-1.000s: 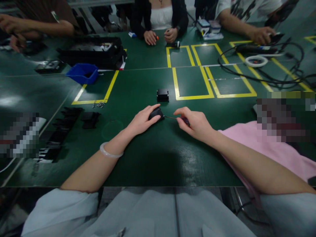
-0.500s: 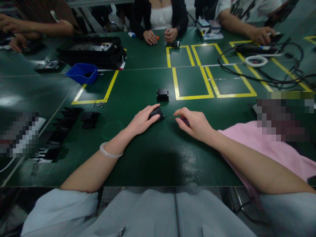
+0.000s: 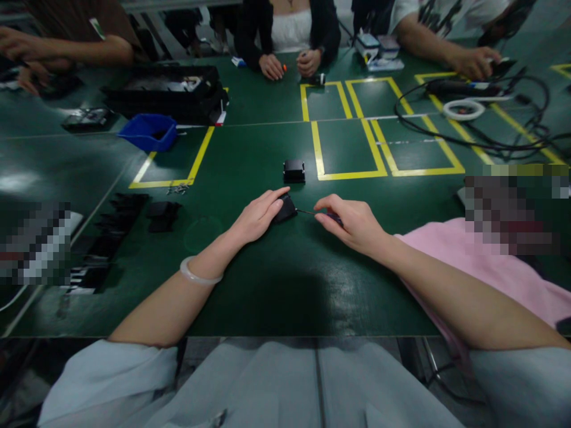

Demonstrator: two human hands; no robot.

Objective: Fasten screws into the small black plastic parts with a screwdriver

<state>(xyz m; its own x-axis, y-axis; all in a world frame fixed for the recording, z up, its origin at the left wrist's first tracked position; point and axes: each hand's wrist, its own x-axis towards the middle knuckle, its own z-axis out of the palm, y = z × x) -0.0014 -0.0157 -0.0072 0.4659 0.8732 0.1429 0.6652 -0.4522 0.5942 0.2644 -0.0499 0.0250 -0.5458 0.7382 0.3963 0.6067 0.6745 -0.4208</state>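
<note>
My left hand point(image 3: 260, 215) is closed on a small black block point(image 3: 286, 210) and keeps it against the green table point(image 3: 267, 285). In my right hand point(image 3: 350, 221) is a screwdriver point(image 3: 307, 212), its thin shaft pointing left with the tip at the block's right end. The screwdriver's handle is mostly hidden by my fingers. A second black block point(image 3: 294, 170) with bright screw-like ends sits just beyond my hands. Off to the left lie more black parts point(image 3: 163, 215) and a small heap of screws point(image 3: 178, 189).
A blue bin point(image 3: 149, 132) and black trays point(image 3: 165, 89) stand at the back left. Black cables point(image 3: 468, 142) and a white ring point(image 3: 463, 109) lie back right; a pink cloth point(image 3: 446, 249) is under my right forearm. Several people's hands point(image 3: 272, 66) are across the table.
My left thumb has drawn back leftward along the block, showing more of its top. The right hand and screwdriver have barely moved.
</note>
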